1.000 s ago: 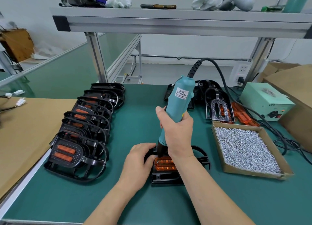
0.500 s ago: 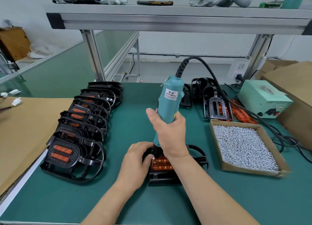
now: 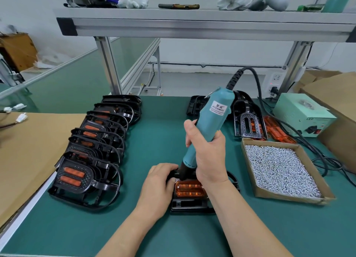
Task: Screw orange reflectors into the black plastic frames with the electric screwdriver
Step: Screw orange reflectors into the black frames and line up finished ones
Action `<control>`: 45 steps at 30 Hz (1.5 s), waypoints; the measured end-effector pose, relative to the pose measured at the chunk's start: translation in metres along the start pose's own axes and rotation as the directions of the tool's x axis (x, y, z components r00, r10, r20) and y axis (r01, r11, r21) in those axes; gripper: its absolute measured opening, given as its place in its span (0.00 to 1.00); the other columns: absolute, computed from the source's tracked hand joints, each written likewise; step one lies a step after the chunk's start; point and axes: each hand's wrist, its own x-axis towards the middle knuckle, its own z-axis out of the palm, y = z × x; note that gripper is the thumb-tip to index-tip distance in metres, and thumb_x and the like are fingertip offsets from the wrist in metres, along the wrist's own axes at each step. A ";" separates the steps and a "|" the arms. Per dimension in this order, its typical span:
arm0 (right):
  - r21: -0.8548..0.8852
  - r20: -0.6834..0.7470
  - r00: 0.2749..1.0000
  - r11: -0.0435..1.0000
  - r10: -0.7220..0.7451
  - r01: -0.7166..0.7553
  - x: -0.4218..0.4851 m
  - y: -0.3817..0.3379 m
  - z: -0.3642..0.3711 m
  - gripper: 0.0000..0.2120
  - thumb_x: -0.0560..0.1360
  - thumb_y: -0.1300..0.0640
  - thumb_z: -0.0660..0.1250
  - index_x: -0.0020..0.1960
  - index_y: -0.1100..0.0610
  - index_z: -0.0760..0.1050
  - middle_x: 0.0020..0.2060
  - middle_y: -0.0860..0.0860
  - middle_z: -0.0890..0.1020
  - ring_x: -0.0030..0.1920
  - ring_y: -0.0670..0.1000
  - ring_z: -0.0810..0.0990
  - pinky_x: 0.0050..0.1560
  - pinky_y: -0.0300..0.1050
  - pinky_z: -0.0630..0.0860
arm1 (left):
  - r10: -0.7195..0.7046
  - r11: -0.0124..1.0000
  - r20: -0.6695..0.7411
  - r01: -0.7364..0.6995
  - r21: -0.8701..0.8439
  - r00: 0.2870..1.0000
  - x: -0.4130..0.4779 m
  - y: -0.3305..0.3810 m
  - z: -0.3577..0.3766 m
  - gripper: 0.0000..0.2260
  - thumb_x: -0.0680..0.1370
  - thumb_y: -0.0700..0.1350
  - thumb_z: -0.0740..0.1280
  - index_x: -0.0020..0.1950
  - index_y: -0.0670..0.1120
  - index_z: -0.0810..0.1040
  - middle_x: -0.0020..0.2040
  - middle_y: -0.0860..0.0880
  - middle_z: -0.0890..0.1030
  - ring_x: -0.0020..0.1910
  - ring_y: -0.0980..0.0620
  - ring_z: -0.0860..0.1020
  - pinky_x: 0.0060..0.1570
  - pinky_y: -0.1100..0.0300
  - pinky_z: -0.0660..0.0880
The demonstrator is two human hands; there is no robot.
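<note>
A black plastic frame (image 3: 190, 205) lies on the green mat in front of me with an orange reflector (image 3: 189, 189) set in it. My right hand (image 3: 209, 152) grips the teal electric screwdriver (image 3: 209, 119), tilted, its black tip down on the reflector's far left corner. My left hand (image 3: 159, 183) holds the frame's left side, fingers curled over its edge. The screw under the tip is hidden.
A row of several frames with reflectors (image 3: 90, 160) lies overlapped at the left. A cardboard tray of screws (image 3: 279, 168) sits at the right, with loose frames (image 3: 248, 121), orange reflectors (image 3: 277, 130) and a green power box (image 3: 302, 116) behind. A shelf (image 3: 192, 23) runs overhead.
The screwdriver has stayed on the reflector's far left corner while my head shifted slightly. Both hands keep their hold.
</note>
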 end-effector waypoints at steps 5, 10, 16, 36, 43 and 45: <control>0.030 -0.070 0.997 0.999 -0.016 0.018 0.010 -0.003 -0.007 0.09 0.69 0.50 0.75 0.37 0.50 0.76 0.26 0.49 0.73 0.29 0.48 0.70 0.36 0.37 0.72 | -0.007 1.000 -0.023 0.008 0.012 1.000 -0.001 0.000 0.001 0.16 0.77 0.34 0.67 0.63 0.45 0.79 0.56 0.54 0.79 0.59 0.55 0.72 0.59 0.69 0.64; 0.080 -0.198 0.979 0.996 0.057 -0.041 0.017 -0.003 -0.020 0.09 0.71 0.53 0.75 0.37 0.49 0.75 0.27 0.50 0.73 0.29 0.48 0.71 0.35 0.39 0.71 | -0.007 1.000 -0.029 0.007 0.021 1.000 -0.001 0.000 0.000 0.15 0.78 0.35 0.66 0.63 0.45 0.79 0.56 0.56 0.78 0.59 0.56 0.72 0.59 0.71 0.63; 0.179 -0.381 0.911 0.979 0.160 -0.098 0.031 -0.007 -0.050 0.10 0.77 0.50 0.72 0.50 0.54 0.73 0.29 0.42 0.77 0.29 0.43 0.75 0.32 0.36 0.74 | -0.016 1.000 -0.030 0.017 0.018 0.999 -0.003 0.000 -0.001 0.15 0.79 0.36 0.65 0.64 0.47 0.78 0.56 0.58 0.76 0.60 0.58 0.72 0.58 0.78 0.60; 0.051 -0.595 0.703 0.891 0.389 -0.450 0.074 -0.003 -0.169 0.16 0.82 0.47 0.65 0.59 0.57 0.67 0.45 0.53 0.78 0.42 0.51 0.79 0.37 0.46 0.75 | -0.043 0.999 -0.036 0.042 -0.009 0.998 -0.005 -0.001 0.001 0.15 0.79 0.37 0.66 0.64 0.49 0.78 0.56 0.62 0.76 0.62 0.59 0.72 0.63 0.66 0.66; 0.097 -0.575 0.703 0.888 0.418 -0.449 0.069 -0.009 -0.180 0.13 0.80 0.59 0.68 0.60 0.60 0.68 0.48 0.55 0.79 0.45 0.52 0.81 0.39 0.46 0.78 | -0.007 0.991 0.042 0.013 -0.134 0.999 -0.008 0.004 -0.002 0.27 0.74 0.64 0.68 0.71 0.59 0.70 0.66 0.71 0.66 0.70 0.70 0.61 0.65 0.76 0.57; 0.092 -0.578 0.704 0.891 0.412 -0.445 0.066 -0.011 -0.180 0.14 0.80 0.60 0.68 0.61 0.62 0.67 0.50 0.55 0.78 0.46 0.52 0.81 0.39 0.45 0.79 | 0.025 0.994 0.129 -0.011 -0.107 0.991 -0.008 0.003 -0.003 0.35 0.68 0.71 0.66 0.73 0.64 0.65 0.71 0.69 0.61 0.73 0.69 0.55 0.70 0.69 0.55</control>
